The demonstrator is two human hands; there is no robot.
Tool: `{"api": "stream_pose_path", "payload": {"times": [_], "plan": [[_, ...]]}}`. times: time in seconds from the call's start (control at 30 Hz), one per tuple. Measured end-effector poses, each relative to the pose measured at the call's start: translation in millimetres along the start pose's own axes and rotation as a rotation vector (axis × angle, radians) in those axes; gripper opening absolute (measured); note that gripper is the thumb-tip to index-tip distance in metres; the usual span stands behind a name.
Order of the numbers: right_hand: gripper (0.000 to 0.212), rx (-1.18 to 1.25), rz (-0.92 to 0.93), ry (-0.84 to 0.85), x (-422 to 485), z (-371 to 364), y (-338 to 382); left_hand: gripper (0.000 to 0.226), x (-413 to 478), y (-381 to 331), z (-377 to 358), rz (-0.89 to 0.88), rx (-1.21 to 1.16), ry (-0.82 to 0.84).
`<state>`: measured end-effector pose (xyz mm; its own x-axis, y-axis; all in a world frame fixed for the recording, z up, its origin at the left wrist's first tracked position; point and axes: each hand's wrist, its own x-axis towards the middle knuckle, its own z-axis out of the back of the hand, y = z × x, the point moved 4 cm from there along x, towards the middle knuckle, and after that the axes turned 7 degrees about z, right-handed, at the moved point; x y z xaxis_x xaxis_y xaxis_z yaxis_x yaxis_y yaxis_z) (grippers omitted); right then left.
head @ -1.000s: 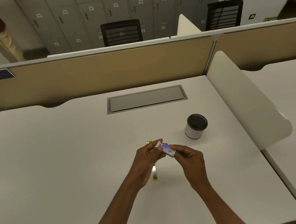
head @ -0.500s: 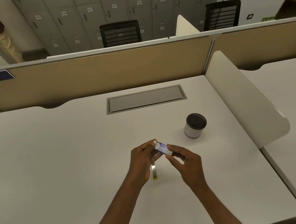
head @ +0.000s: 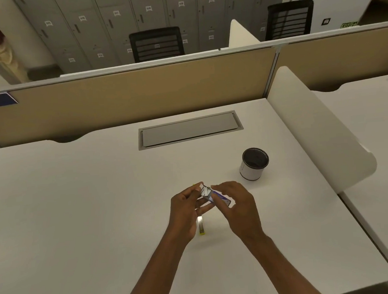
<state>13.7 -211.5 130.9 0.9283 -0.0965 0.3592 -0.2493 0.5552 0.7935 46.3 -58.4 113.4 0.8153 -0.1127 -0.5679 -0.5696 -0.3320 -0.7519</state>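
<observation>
Above the white desk (head: 78,199) I hold a small box (head: 214,194) with blue-purple print and a pale end flap. My left hand (head: 185,211) grips its left end between thumb and fingers. My right hand (head: 240,207) is at its right end, thumb under the box and fingers arched over it. Below the left hand a thin silvery strip with a yellow tip (head: 201,226) lies on the desk, partly hidden by the hand.
A white cup with a dark inside (head: 254,166) stands right of the hands. A grey cable hatch (head: 189,130) sits further back. A white curved divider (head: 319,125) bounds the desk on the right, a tan partition (head: 139,93) at the back.
The box has turned between my hands, its pale end now up by the left fingers. My right fingers have lifted and spread over its right end. The strip and cup stay put.
</observation>
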Motion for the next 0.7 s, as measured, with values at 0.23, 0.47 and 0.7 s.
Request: {"api": "stream_pose_path", "payload": {"times": [0.23,0.47,0.7], "plan": [[0.017,-0.185,-0.029,0.395,32,-8,10,0.026,-8,-2,-3,-0.089,0.198,0.058],[0.021,-0.450,-0.088,0.609,45,-23,6,0.025,-5,3,-2,-0.031,0.163,0.038],[0.014,-0.227,-0.155,0.440,40,-7,5,0.024,-7,0,-3,-0.037,0.154,0.056]]}}
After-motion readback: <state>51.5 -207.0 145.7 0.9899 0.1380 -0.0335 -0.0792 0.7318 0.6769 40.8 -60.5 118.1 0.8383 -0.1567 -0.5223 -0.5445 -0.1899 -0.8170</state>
